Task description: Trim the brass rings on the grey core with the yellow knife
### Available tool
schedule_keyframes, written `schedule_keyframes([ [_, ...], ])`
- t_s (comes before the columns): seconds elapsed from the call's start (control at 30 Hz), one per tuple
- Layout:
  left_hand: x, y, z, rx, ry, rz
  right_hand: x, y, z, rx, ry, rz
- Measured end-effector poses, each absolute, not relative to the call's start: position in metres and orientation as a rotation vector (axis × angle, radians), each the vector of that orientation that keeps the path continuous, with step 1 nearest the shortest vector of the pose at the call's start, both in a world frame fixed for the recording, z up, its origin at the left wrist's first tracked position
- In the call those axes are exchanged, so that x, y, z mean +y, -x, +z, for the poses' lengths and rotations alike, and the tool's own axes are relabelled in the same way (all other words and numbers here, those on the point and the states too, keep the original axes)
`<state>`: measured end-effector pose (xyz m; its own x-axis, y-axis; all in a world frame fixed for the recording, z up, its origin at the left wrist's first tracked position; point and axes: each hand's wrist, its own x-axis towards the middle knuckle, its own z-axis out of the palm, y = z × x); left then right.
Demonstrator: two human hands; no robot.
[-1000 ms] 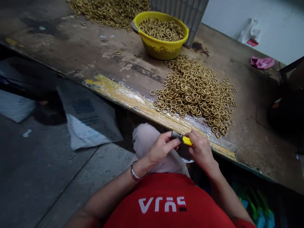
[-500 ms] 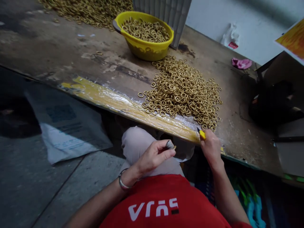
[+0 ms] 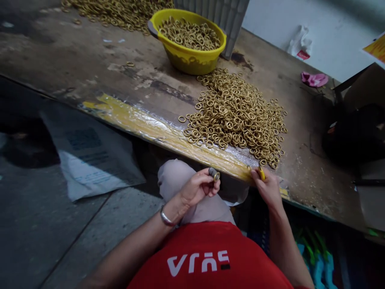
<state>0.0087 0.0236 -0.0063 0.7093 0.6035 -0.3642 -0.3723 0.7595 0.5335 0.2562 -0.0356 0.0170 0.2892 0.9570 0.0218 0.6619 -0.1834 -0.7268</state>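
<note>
My left hand (image 3: 200,186), closed in front of the table edge, pinches a small brass-coloured ring (image 3: 216,176). A grey wrap (image 3: 212,172) covers the tip of one of its fingers. My right hand (image 3: 267,186) is at the table's front edge, closed around a yellow-handled knife (image 3: 262,174) whose blade I cannot make out. Its fingertips are close to the near end of the ring pile (image 3: 237,116); something small shows at them, too blurred to name. The pile holds many loose brass-coloured rings on the tabletop.
A yellow basin (image 3: 192,60) full of rings stands behind the pile. More rings (image 3: 120,14) are heaped at the back left. Shiny tape (image 3: 144,124) covers the table's front edge. A white sack (image 3: 96,160) stands below on the left. A pink cloth (image 3: 314,79) lies at the back right.
My left hand has turned, so the ring in it now faces up. The knife in my right hand has tilted back, its dark tip no longer showing, while the fingertips have come forward.
</note>
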Motion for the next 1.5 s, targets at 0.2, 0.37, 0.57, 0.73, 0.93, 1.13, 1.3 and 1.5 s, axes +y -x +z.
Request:
schedule_keyframes([
  [0.2, 0.032, -0.016, -0.006, 0.597, -0.513, 0.619, -0.018, -0.196, 0.033, -1.105, 1.563, 1.343],
  [0.37, 0.030, -0.012, -0.003, 0.618, -0.534, 0.630, -0.014, -0.184, 0.036, -0.988, 1.516, 1.472],
  [0.57, 0.030, -0.004, -0.005, 0.629, -0.559, 0.624, -0.014, -0.188, 0.041, -1.192, 1.541, 1.466],
  [0.73, 0.032, 0.000, 0.000, 0.658, -0.699, 0.493, -0.008, -0.188, 0.041, -1.372, 1.538, 1.379],
  [0.93, 0.028, -0.002, 0.008, 0.572, -0.575, 0.528, -0.011, -0.184, 0.036, -1.290, 1.509, 1.329],
  [1.13, 0.023, -0.003, 0.009, 0.601, -0.619, 0.544, -0.013, -0.182, 0.039, -1.392, 1.479, 1.196],
  [1.3, 0.019, -0.003, 0.009, 0.688, -0.699, 0.637, -0.019, -0.178, 0.040, -1.736, 1.566, 0.866],
  [1.5, 0.013, -0.002, 0.009, 0.731, -0.834, 0.707, -0.030, -0.175, 0.037, -2.087, 1.780, 0.456],
])
